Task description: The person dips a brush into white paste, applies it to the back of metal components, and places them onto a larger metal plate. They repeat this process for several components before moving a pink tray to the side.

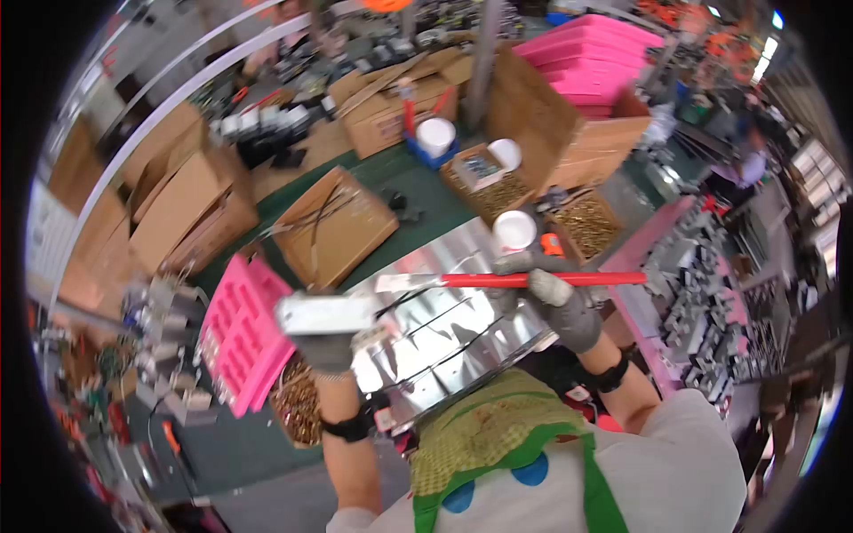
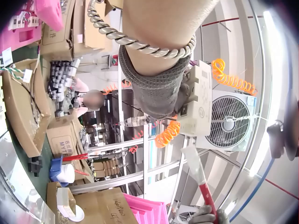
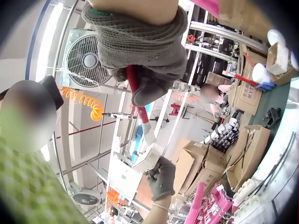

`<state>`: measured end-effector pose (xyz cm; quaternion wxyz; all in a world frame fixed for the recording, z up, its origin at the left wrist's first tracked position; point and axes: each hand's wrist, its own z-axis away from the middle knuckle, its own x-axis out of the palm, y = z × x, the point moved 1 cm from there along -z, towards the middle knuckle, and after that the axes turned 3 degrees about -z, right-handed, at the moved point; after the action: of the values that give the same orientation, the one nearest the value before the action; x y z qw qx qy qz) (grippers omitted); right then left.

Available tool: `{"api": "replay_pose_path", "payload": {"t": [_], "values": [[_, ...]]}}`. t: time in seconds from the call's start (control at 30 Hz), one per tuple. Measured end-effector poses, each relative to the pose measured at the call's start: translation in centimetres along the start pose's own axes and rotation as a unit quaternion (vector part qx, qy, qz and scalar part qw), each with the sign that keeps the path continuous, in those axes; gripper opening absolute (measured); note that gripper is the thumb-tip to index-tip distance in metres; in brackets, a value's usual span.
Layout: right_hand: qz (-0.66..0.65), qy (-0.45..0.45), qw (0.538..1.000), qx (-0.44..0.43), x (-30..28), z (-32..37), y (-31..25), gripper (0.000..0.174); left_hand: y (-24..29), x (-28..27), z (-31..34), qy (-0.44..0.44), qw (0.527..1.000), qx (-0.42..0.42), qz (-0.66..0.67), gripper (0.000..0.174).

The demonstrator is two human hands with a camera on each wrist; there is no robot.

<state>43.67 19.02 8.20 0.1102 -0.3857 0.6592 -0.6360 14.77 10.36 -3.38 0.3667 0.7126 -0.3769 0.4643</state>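
Note:
My gloved left hand grips a white box-shaped plastic housing, raised over the left end of a shiny metal sheet. Slots and a round mark show on the housing in the left wrist view. In my gloved right hand is a red-handled brush with a pale flat head, held across the sheet and pointing left. Its head comes close to the housing in the right wrist view. Dark cords run across the metal sheet.
A pink slotted tray stands at left beside a box of small brass-coloured parts. Behind the sheet are an open cardboard tray, white tubs and a box of fasteners. Pink crates are stacked at back right.

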Motion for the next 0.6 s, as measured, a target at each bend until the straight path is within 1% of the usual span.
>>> {"api": "replay_pose_path", "payload": {"t": [0.03,0.07,0.1,0.13,0.17,0.2,0.23,0.27,0.3,0.37,0.4,0.5,0.53,0.57,0.6], "values": [[-0.038,0.007,0.999,-0.018,-0.7,-0.2,0.0,0.037,0.7,-0.3,0.3,-0.041,0.999,-0.009,-0.034,0.043],[0.027,0.011,0.999,-0.045,-2.0,-0.8,0.5,0.037,0.9,-0.8,0.3,-0.064,0.993,0.019,-0.094,0.047],[0.089,0.014,0.994,-0.065,-2.8,-1.6,0.7,0.037,0.5,0.0,0.1,-0.061,0.995,0.007,-0.078,0.041],[0.089,-0.008,0.996,-0.028,-2.6,-2.4,0.3,0.038,0.1,0.8,0.0,-0.056,0.996,-0.005,-0.062,0.036],[0.083,-0.036,0.996,0.014,-2.1,-3.2,0.3,0.038,-0.9,1.7,-0.5,-0.024,0.998,-0.013,-0.051,0.029],[0.082,-0.101,0.986,0.1,-1.5,-4.2,0.9,0.039,-1.8,2.8,-1.0,0.008,0.999,-0.02,-0.04,0.024],[0.076,-0.169,0.964,0.189,-0.9,-5.2,1.8,0.04,-2.8,4.2,-1.3,0.015,0.998,-0.05,-0.035,0.024],[0.001,-0.252,0.934,0.252,-0.4,-6.2,3.7,0.04,-4.4,7.2,-1.6,0.074,0.993,-0.087,0.011,0.032],[-0.074,-0.334,0.887,0.31,0.1,-6.8,5.5,0.039,-5.1,7.6,-2.1,0.036,0.993,-0.107,-0.012,0.032],[-0.203,-0.383,0.827,0.357,2.8,-7.2,6.0,0.038,-5.6,8.0,-2.8,-0.037,0.987,-0.139,-0.066,0.032],[-0.185,-0.364,0.843,0.35,3.8,-6.7,4.6,0.039,-5.4,8.9,-3.7,-0.142,0.974,-0.164,-0.057,0.035],[-0.193,-0.466,0.787,0.355,4.5,-7.5,5.8,0.038,-4.1,11.2,-4.2,-0.189,0.952,-0.175,-0.164,0.038],[-0.21,-0.481,0.767,0.369,4.2,-7.9,7.3,0.034,-3.7,11.4,-4.1,-0.192,0.946,-0.183,-0.184,0.041],[-0.121,-0.401,0.826,0.376,4.1,-7.7,6.6,0.031,-3.3,12.2,-4.0,-0.22,0.929,-0.192,-0.228,0.04],[-0.066,-0.381,0.851,0.355,4.0,-7.6,5.7,0.033,-1.5,11.7,-4.0,-0.235,0.887,-0.251,-0.308,0.035]]}}
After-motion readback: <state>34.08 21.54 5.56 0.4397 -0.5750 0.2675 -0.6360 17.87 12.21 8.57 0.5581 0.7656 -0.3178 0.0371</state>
